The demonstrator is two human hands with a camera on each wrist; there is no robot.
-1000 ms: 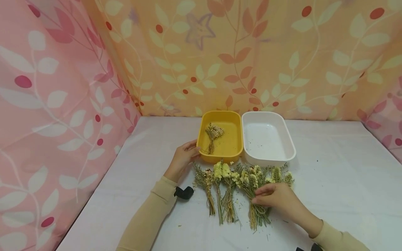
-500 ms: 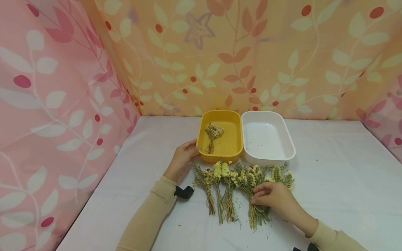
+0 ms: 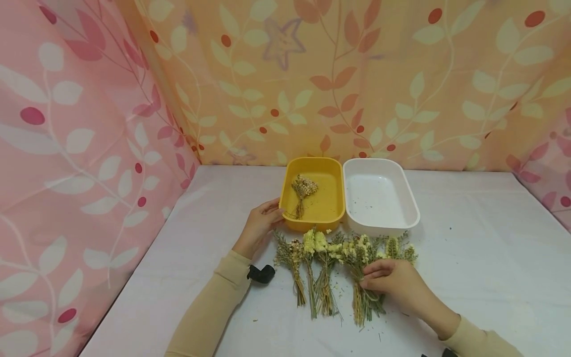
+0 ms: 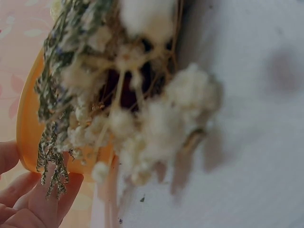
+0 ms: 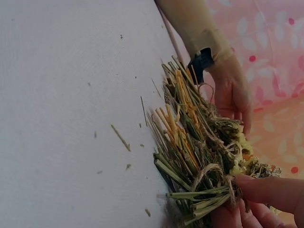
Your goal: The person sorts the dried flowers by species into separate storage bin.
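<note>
My left hand [image 3: 259,225] rests against the near left corner of a yellow tub [image 3: 314,223], fingers and thumb at its outer wall. Inside the tub lies one small bunch of dried flowers [image 3: 305,188]. My right hand [image 3: 394,282] pinches the tied stems of a bunch of dried flowers [image 5: 202,206] at the right of a row. In the right wrist view, thumb and fingers close on it just by the twine. Several other tied bunches [image 3: 325,277] lie beside it, with pale yellow heads toward the tubs. Blossoms [image 4: 156,123] block much of the left wrist view.
A white tub [image 3: 379,198] with a few crumbs stands against the yellow one's right side. Bits of stem [image 5: 120,137] lie scattered on the white tabletop [image 3: 473,267]. A patterned orange cloth [image 3: 401,74] hangs behind, a pink one [image 3: 89,173] at the left.
My right hand shifts only slightly, with small movement among the flower heads and stems beside its fingertips. The left hand stays at the yellow tub; both tubs are unmoved.
</note>
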